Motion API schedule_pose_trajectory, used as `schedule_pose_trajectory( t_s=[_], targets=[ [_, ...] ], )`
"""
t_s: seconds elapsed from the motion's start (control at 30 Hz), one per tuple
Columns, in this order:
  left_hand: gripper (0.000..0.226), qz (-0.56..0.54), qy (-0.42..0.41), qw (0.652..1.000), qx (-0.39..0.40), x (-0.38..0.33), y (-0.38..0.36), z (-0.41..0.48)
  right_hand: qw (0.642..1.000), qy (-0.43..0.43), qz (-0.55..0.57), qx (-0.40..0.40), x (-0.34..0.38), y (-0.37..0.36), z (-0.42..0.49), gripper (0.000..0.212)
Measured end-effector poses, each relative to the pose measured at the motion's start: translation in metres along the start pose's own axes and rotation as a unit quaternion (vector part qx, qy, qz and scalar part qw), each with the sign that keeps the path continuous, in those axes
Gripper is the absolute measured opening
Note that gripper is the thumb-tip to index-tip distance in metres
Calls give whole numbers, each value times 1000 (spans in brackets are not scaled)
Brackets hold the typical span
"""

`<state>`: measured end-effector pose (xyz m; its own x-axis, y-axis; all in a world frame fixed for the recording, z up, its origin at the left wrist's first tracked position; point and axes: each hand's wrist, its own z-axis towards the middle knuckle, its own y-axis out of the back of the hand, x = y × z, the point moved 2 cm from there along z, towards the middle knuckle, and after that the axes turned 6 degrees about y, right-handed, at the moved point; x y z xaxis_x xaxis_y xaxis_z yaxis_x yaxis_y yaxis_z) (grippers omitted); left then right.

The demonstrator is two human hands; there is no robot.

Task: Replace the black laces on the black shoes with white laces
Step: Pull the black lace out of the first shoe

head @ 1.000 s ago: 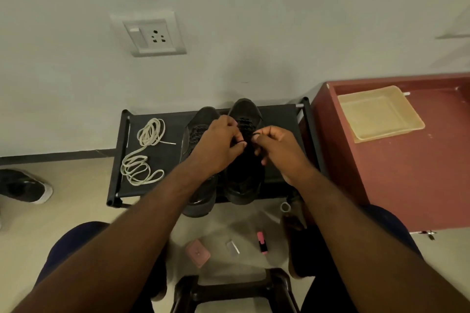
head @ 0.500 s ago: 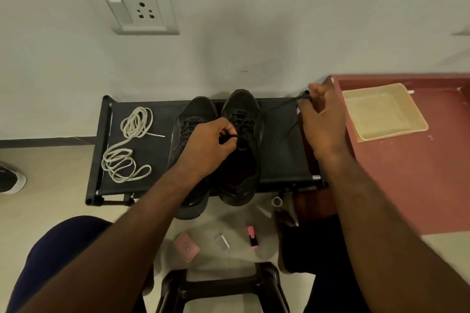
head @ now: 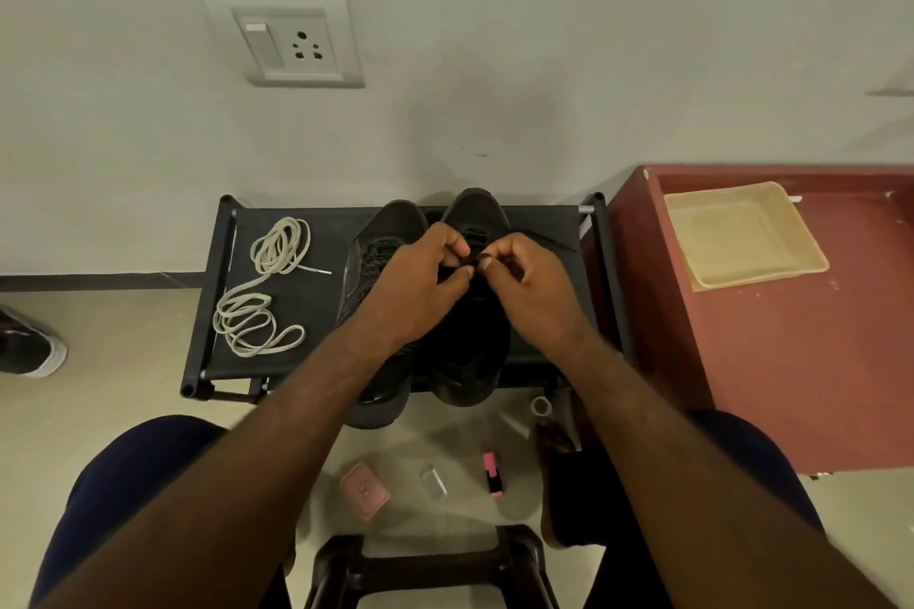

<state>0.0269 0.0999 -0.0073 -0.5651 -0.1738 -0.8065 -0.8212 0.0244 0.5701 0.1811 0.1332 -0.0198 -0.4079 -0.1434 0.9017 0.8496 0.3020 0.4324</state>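
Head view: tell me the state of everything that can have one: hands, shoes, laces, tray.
Left hand: pinching the black lace.
Right hand: pinching the same lace.
Shoe under the hands: upright on the rack, one lace strand trailing free to the right.
Other shoe: upright, laced in black.
White laces: loosely coiled on the rack, untouched.
Tray: empty, lying flat.

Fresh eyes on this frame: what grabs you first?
The left hand and right hand meet at centre over the black shoes on the black rack. They are pinching the black lace of the shoe on the right. Next, the white laces lie coiled on the rack's left end, and a tan tray sits on the red cabinet at right.
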Motion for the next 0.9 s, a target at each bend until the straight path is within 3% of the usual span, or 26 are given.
schedule_pose_trajectory(
  t_s=[0.1, 0.2, 0.27, 0.47, 0.53, 0.63, 0.7, 0.8, 0.83, 0.9],
  targets=[
    [29, 13, 22, 998, 54, -1, 2, -8, 976, -105, 185, -55, 0, 11, 2, 10],
    [25, -70, 38, 996, 34, -9, 11, -17, 919, -161, 323, -159, 1, 33, 8, 18],
    [21, -169, 61, 984, 4, -16, 21, -19, 886, -185, 376, -200, -2, 48, 10, 16],
    [14, -321, 87, 941, -57, -24, 47, -26, 848, -193, 438, -227, -1, 66, -3, 21],
    [14, -338, 104, 929, -108, -20, 54, -29, 850, -198, 420, -248, 0, 72, -7, 26],
    [16, -316, 137, 917, -199, -8, 63, -28, 892, -195, 338, -227, 0, 76, -9, 20],
    [24, -202, 135, 946, -216, -1, 66, -27, 927, -175, 288, -164, 5, 73, -11, 15],
    [40, 49, 92, 976, -189, 0, 56, -31, 986, -163, 32, -22, 5, 65, -20, 51],
    [41, 80, 73, 978, -180, -3, 48, -34, 987, -155, -44, 4, 4, 62, -24, 60],
    [39, 102, 37, 980, -169, -9, 32, -39, 987, -135, -88, 21, 4, 54, -30, 72]
  ],
)
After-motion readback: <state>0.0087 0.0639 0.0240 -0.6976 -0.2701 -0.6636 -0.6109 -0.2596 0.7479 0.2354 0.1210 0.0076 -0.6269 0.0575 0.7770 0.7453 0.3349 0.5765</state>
